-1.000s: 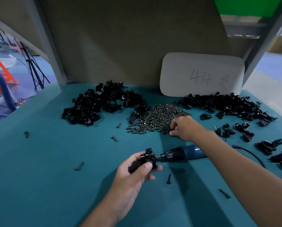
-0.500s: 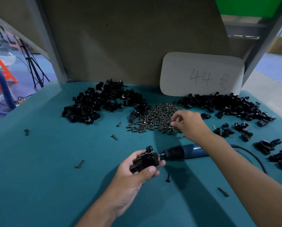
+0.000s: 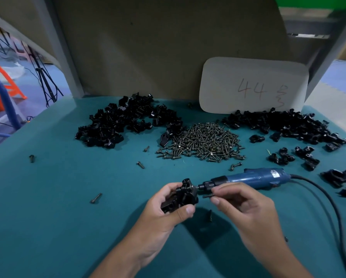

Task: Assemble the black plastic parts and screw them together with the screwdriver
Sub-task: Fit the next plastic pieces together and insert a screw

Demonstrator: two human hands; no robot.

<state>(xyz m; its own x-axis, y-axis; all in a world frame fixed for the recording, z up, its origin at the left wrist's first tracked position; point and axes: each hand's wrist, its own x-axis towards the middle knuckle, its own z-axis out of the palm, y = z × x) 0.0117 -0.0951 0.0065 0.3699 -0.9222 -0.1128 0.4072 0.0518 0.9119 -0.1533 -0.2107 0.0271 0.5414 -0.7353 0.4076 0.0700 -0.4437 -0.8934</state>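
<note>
Right hand [image 3: 246,205] pinched a screw [image 3: 208,196] lying crosswise, tip pointing left at the black assembly [image 3: 180,197] gripped by the left hand [image 3: 164,213], centre frame; screwdriver [image 3: 248,178] just behind.

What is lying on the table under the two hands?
One loose screw lies on the green table in their shadow, below the gap between left hand and right hand. Anything directly beneath the palms is hidden.
</note>
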